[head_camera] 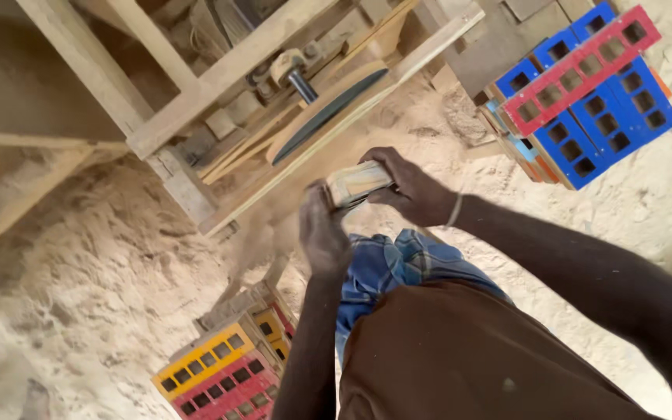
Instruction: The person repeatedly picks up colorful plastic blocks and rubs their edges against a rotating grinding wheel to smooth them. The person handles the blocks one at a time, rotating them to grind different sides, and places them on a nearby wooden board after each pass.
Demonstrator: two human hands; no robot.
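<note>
**Both hands on a wood piece beside the disc**

The wooden machine frame fills the upper left of your view, standing in deep sawdust. A dark disc sits edge-on in a slot near the frame's lower right edge, with a shaft just above it.

At the top right corner a stack of blue and red slotted blocks leans on the sawdust. A second pile, yellow and red blocks, lies at the bottom, below the frame.

Your small pale wood piece is held just off the frame's lower edge, near the disc but not touching it. Your right hand wraps its far end, fingers closed around it; your left hand is clenched on the near end.

The risk, as I judge it: both grips sit close to the disc on a short piece. If the disc is turning, a catch could snatch the wood and pull your fingers in. Dust hazes the air just below the frame's edge, blurring your view there.
</note>
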